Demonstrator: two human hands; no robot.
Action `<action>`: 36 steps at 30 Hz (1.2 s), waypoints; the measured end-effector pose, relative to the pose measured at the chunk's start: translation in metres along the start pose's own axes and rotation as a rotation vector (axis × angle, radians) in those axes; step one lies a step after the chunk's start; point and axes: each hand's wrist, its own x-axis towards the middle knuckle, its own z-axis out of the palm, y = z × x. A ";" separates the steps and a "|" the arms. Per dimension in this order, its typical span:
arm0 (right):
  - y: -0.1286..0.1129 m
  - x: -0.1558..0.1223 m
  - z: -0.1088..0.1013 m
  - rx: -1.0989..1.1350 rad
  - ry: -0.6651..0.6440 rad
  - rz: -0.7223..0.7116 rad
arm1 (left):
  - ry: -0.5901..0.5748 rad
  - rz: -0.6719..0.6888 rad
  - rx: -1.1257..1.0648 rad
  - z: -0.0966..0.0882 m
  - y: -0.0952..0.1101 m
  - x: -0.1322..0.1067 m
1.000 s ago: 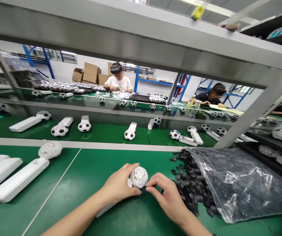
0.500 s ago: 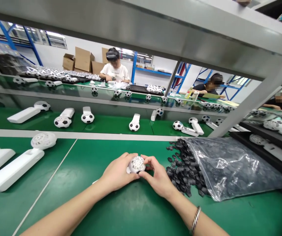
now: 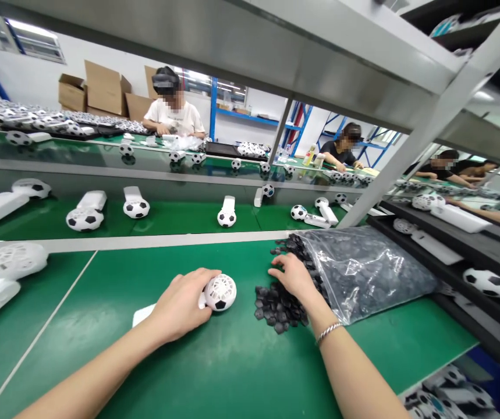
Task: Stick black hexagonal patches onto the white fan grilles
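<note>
In the head view, my left hand is closed around the neck of a white handheld fan whose round head has a football look. The lattice grille faces up and a black patch shows on its near side. Part of the white handle sticks out behind my wrist. My right hand is over a heap of small black plastic pieces, thumb and fingers apart; the fingertips reach the heap's edge, and I see no piece in them.
A clear plastic bag of black pieces lies right of the heap. Black trays with fans stand at the right, beside a slanted metal post. Football fans lie along the green belt ahead. Other people sit across the line.
My right hand has left the fan and moved right to the black pieces. My left hand still holds the fan, which now shows a black patch in front. The view has shifted right.
</note>
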 end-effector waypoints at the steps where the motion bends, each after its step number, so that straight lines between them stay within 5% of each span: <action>1: 0.005 0.001 -0.001 -0.018 -0.012 0.020 | 0.005 0.014 0.015 -0.001 -0.001 0.001; 11: 0.011 0.002 -0.001 -0.015 -0.105 0.041 | 0.001 0.087 0.083 -0.007 -0.008 0.003; 20: -0.049 -0.030 0.006 0.286 -0.246 -0.306 | 0.022 0.126 0.110 -0.004 -0.014 0.004; 26: -0.066 -0.044 0.013 0.408 -0.311 -0.444 | -0.056 0.105 0.067 -0.005 -0.011 0.004; 36: -0.068 -0.042 0.034 0.535 -0.208 -0.398 | 0.110 0.024 0.036 0.006 0.002 0.002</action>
